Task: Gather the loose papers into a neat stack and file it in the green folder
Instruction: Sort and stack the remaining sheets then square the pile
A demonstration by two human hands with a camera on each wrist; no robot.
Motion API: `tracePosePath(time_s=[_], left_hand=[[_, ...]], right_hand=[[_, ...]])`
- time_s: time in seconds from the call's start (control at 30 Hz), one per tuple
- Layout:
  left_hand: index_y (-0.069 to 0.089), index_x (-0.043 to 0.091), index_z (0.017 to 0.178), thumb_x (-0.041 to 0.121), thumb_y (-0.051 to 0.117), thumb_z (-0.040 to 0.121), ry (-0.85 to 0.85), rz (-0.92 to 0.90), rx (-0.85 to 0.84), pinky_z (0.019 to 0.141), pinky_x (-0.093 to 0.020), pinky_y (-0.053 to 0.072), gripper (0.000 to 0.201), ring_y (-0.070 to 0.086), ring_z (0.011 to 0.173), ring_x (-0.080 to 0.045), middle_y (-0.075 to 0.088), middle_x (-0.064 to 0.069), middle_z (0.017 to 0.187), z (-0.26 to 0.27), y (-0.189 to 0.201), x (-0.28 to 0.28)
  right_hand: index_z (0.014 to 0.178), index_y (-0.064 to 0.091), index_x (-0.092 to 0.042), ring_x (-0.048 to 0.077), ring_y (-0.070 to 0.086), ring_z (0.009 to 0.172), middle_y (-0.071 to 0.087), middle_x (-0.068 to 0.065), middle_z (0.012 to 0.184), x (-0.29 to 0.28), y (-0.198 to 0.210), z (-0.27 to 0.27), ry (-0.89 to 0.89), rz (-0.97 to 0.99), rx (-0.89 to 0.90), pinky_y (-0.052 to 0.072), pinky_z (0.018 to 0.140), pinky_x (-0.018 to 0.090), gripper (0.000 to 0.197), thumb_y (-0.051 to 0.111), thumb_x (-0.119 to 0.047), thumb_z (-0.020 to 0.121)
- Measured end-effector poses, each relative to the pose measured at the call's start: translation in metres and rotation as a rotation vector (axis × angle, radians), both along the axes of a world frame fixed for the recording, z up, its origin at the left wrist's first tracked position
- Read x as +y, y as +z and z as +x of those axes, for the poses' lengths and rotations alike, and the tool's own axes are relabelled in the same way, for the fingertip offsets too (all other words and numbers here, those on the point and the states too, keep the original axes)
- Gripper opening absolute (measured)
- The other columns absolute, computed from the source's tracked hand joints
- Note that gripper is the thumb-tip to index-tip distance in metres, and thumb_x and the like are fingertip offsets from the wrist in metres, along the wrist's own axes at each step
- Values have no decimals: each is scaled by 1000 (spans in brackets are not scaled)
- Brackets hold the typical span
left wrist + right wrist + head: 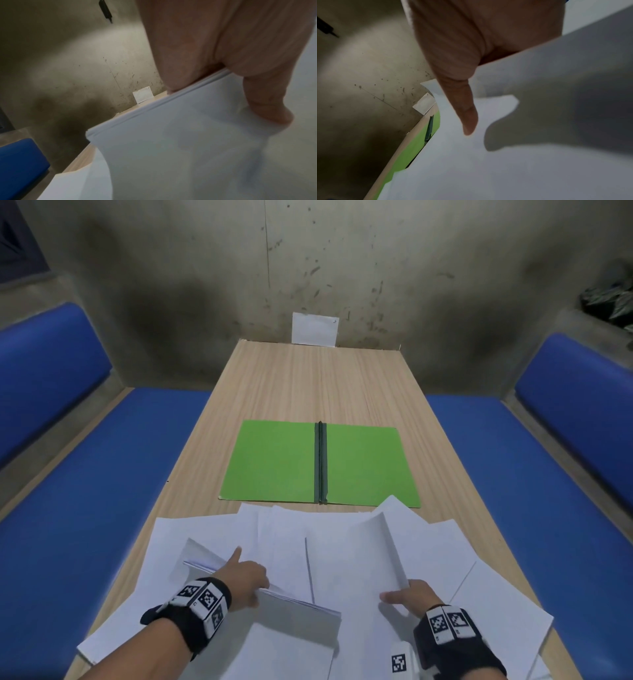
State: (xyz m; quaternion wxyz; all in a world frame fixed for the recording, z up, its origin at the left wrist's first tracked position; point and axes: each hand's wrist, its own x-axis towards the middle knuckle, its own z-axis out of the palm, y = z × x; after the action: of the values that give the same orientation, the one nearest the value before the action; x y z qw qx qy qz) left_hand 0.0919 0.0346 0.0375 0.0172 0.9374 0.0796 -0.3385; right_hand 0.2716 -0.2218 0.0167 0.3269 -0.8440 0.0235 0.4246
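White loose papers [212,529] lie fanned over the near end of the wooden table [318,381]. My left hand [245,578] grips a small stack of sheets [291,616], lifted at its left edge; in the left wrist view the thumb lies on the stack [171,135] and the fingers go under it. My right hand [409,594] pinches the raised, curling edge of another sheet [387,546]; the right wrist view has the thumb on that sheet [539,94]. The green folder [274,463] lies open and flat beyond the papers, dark spine in the middle, also seen as the folder [412,151] in the right wrist view.
Blue padded benches [85,508] run along both sides of the table. A small white card [314,329] leans on the stained concrete wall at the table's far end. A plant [609,299] sits at the upper right. Bare wood lies between folder and wall.
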Motion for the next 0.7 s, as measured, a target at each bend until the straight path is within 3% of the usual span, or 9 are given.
tracePosePath(time_s=[0.07, 0.13, 0.2, 0.3, 0.37, 0.43, 0.53, 0.6, 0.7], left_hand=[[47, 16, 134, 22, 46, 91, 9, -23, -23, 119, -43, 5, 44, 39, 132, -21, 46, -5, 138, -1, 7, -1], [49, 16, 132, 23, 49, 90, 53, -81, -59, 111, -34, 25, 43, 42, 129, -22, 48, -4, 137, -3, 18, -1], [53, 16, 126, 24, 53, 88, 89, -131, -78, 100, -31, 33, 39, 45, 125, -21, 52, -4, 132, -5, 36, 0], [61, 18, 114, 23, 57, 84, 154, -227, -133, 89, -25, 39, 30, 53, 113, -17, 60, 0, 116, -11, 72, 3], [64, 25, 95, 23, 60, 82, 259, -308, -203, 75, -17, 42, 13, 56, 94, -10, 61, 11, 92, -18, 97, 10], [61, 29, 77, 23, 64, 81, 408, -456, -289, 62, -8, 42, 8, 59, 77, -4, 61, 17, 73, -26, 117, 21], [69, 24, 84, 20, 73, 77, 687, -759, -467, 62, -12, 51, 8, 71, 76, -9, 75, 11, 76, -37, 131, 38], [70, 20, 93, 36, 83, 60, 848, -938, -578, 64, -15, 54, 39, 73, 83, -12, 78, 5, 86, -43, 128, 43], [66, 16, 105, 55, 88, 29, 1045, -1146, -729, 86, -39, 54, 87, 71, 94, -24, 75, -7, 101, -47, 103, 41]], right_hand=[[120, 56, 5, 26, 54, 91, 59, 12, 98, 3, -3, -1, 15, -29, 7, 40, 76, 27, 50, 73, -13, 77], [121, 55, 6, 25, 53, 92, 58, 12, 100, 6, -4, -2, 28, -40, 17, 38, 80, 27, 50, 71, -11, 77], [122, 54, 6, 25, 52, 93, 57, 12, 100, 8, -5, -5, 32, -34, 27, 38, 80, 27, 49, 70, -9, 78], [117, 57, 6, 26, 53, 90, 58, 12, 96, 9, -6, -7, 51, -7, 18, 41, 72, 26, 41, 66, -7, 80], [110, 59, 5, 24, 55, 79, 60, 9, 83, 7, -3, -8, 50, 34, -7, 40, 57, 22, 31, 63, -3, 81], [99, 60, 1, 17, 55, 68, 59, 4, 74, 3, 3, -6, 27, 88, -46, 39, 54, 21, 20, 61, 3, 80], [83, 59, -5, 17, 55, 67, 60, 5, 74, -5, 12, -4, -1, 168, -111, 42, 55, 23, 14, 57, 8, 79], [84, 61, -7, 24, 60, 74, 65, 10, 81, -11, 16, -2, -38, 222, -103, 45, 58, 27, 16, 60, 7, 77], [88, 63, -6, 26, 63, 75, 67, 10, 81, -14, 11, -3, -103, 274, -69, 48, 60, 30, 25, 71, 4, 67]])
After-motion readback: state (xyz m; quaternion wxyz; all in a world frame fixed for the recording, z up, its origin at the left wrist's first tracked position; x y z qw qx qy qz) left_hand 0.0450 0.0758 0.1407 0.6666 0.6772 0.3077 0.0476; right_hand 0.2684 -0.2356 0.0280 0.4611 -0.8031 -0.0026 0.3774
